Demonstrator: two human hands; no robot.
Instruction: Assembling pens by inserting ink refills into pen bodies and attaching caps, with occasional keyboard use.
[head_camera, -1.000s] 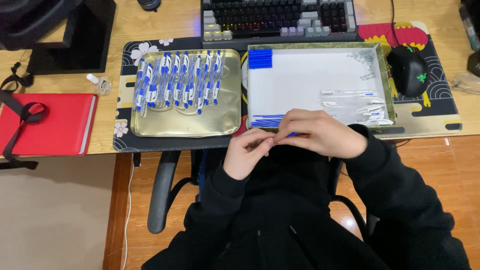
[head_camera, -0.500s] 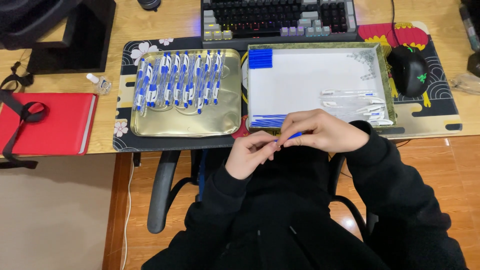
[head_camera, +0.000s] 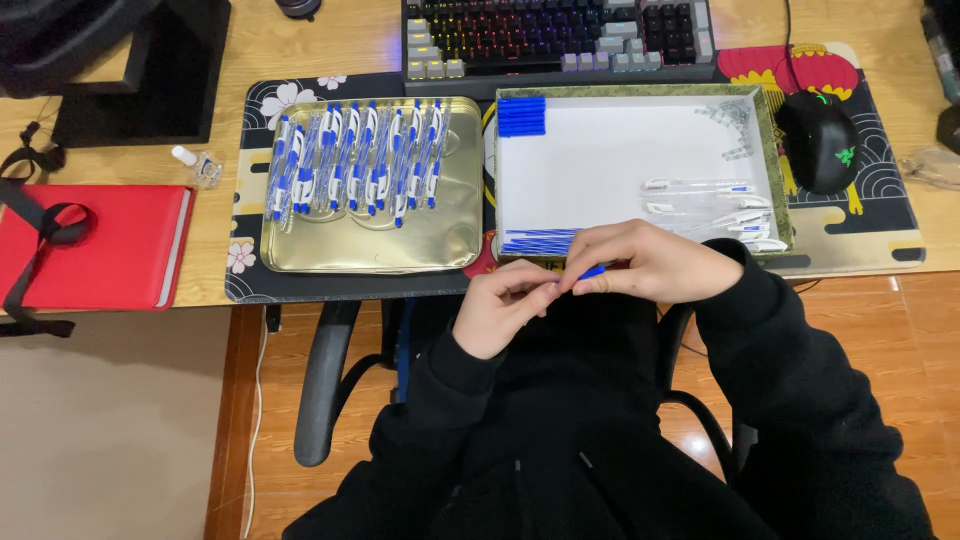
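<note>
At the far left of the desk a red notebook (head_camera: 90, 245) is seen, with a black strap (head_camera: 35, 235) laid across it, and a small clear bottle with a white cap (head_camera: 197, 165) stands just beside its upper corner. Next to the right, a gold metal tray (head_camera: 300, 255) is placed on the dark desk mat (head_camera: 250, 200), and a row of finished blue and white pens (head_camera: 360, 160) is laid in it, side by side.

Below the desk edge, in front of the body, the left hand (head_camera: 500, 315) is closed, with its fingertips pinched on one end of a small blue pen part (head_camera: 592, 271). The other end is gripped by the right hand (head_camera: 650, 262), whose fingers are curled over it, so most of the part is hidden. For this step to be done well, it is judged that the two pieces should be kept in one straight line and pressed gently, without bending.

Behind the hands, a white box with a green rim (head_camera: 765, 150) is set. Blue caps (head_camera: 521, 116) are stacked in its upper left corner, thin blue refills (head_camera: 535, 241) lie at its lower left, clear barrels (head_camera: 720, 205) at its right side, and small metal springs (head_camera: 735, 125) in its upper right corner. A keyboard (head_camera: 555, 35) is seen above, and a black mouse (head_camera: 818, 140) at the right.
</note>
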